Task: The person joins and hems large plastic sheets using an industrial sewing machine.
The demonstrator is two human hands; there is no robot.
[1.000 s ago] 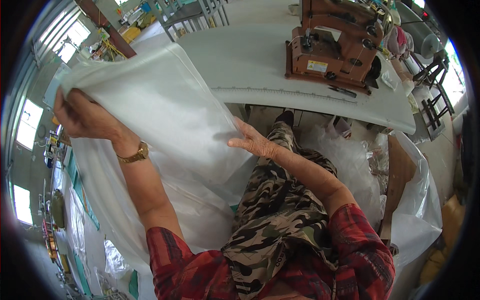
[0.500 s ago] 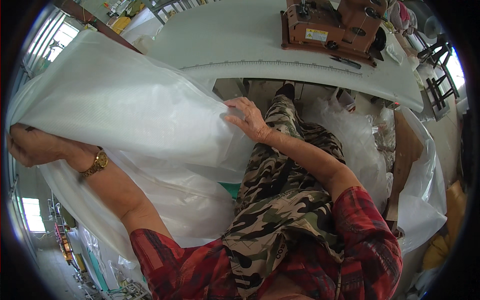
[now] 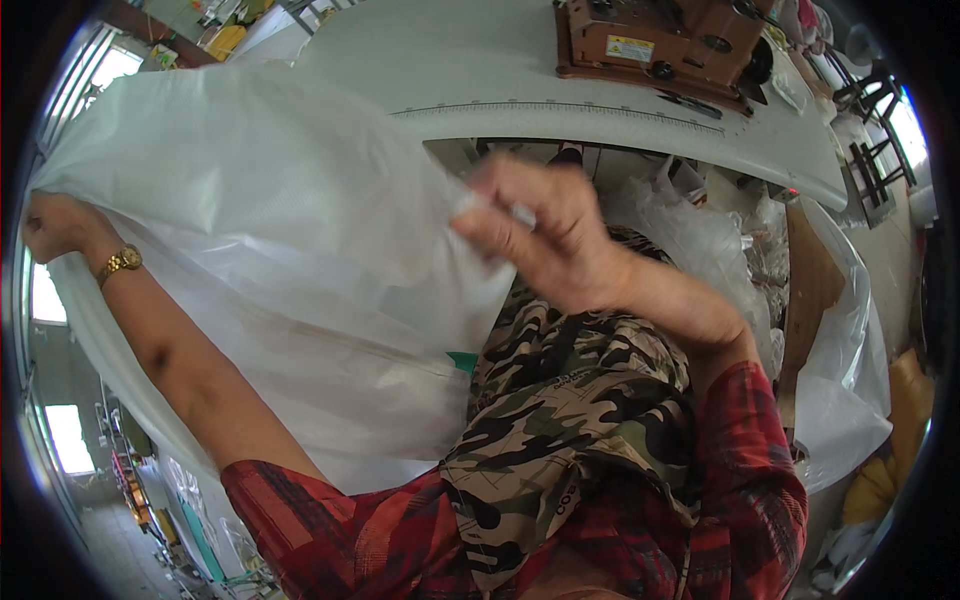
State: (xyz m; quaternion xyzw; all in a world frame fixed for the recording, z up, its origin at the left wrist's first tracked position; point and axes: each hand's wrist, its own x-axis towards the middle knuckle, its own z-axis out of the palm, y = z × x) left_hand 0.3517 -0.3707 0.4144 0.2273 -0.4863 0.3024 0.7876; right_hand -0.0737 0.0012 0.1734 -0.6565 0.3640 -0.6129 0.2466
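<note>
— Left of the lap (image 3: 570,390)?
— Sheet (image 3: 280,180), spanning from left hand (image 3: 58,225) to right hand (image 3: 560,235).
— Ahead?
— Table (image 3: 450,70); machine (image 3: 660,45) on its right part, measuring scale (image 3: 570,108) along near edge.
— Right side?
— Loose plastic (image 3: 690,230), nearer than the table.

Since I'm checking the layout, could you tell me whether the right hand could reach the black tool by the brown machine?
Probably yes: nothing seems to block the right hand from the black tool, though that hand seemingly pinches the white sheet.

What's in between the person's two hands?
In the head view, loose white sheeting spans the space between the left hand and the right hand.
</note>
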